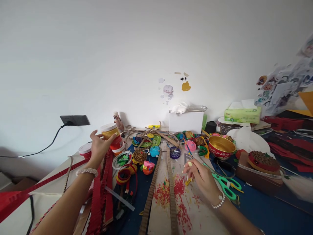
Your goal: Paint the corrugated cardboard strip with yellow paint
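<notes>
My left hand (99,145) is closed around a clear jar of yellow paint (109,131) with a white lid, at the left. Directly below that jar is a jar of red paint (118,146). Over the paint-stained board (200,212), my right hand (199,173) has its thumb and fingers pinched together; what they hold, if anything, I cannot make out. A thin blue stick (188,149) shows just beyond these fingers, and a small yellow piece (188,181) is under them. Two corrugated cardboard strips (171,192) run lengthwise along the board. Green-handled scissors (226,186) lie right of my right hand.
Coiled paper pieces (139,157) cluster behind the board. A red-and-gold bowl (222,147) stands at the right, near a brown box (254,174). Red strips (95,202) lie at the left beside another red jar (85,149). A white box (186,122) and tissue pack (242,113) are by the wall.
</notes>
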A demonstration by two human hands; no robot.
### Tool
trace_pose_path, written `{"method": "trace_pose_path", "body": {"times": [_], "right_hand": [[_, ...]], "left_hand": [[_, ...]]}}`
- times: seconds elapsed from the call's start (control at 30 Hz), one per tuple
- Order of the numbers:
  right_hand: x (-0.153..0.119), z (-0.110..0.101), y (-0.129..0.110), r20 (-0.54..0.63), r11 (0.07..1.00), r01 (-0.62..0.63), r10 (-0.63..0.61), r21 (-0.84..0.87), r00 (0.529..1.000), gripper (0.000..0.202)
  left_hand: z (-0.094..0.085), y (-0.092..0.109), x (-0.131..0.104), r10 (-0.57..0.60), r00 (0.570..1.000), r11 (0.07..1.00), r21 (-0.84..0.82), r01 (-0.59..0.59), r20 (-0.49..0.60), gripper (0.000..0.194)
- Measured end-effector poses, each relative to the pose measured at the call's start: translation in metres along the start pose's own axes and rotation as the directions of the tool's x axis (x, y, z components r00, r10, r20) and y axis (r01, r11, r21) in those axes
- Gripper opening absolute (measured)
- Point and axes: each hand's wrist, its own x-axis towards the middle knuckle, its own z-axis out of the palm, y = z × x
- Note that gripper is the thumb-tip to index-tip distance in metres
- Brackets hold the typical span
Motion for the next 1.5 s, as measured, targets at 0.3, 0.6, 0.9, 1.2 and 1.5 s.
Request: {"method": "trace_pose_path", "body": {"times": [0.3,0.6,0.9,1.2,1.5], "right_hand": [[0.000,-0.001,-0.002,0.001,1.000,0.000,0.000,-0.020,1.000,0.034],[0.000,0.000,-0.003,-0.018,0.999,0.021,-0.021,-0.029,1.000,0.032],[-0.006,-0.008,-0.013,-0.155,0.988,0.048,-0.070,-0.144,0.985,0.031],[-0.005,-0.013,-0.014,-0.078,0.947,0.183,-0.210,-0.263,0.975,0.048],[-0.008,-0.010,-0.015,0.040,0.917,0.224,-0.223,-0.329,0.974,0.068]], "left_hand": [[-0.015,0.019,-0.012,0.002,0.999,0.966,-0.259,-0.011,-0.036,0.069],[-0.019,0.042,-0.084,0.179,0.984,0.877,-0.454,-0.154,0.012,0.069],[0.025,0.067,-0.205,0.377,0.727,0.867,-0.494,-0.059,0.574,0.069],[0.054,0.054,-0.222,0.627,0.665,0.777,-0.270,-0.568,0.406,0.076],[0.054,0.045,-0.224,0.697,0.611,0.704,-0.194,-0.683,0.376,0.078]]}}
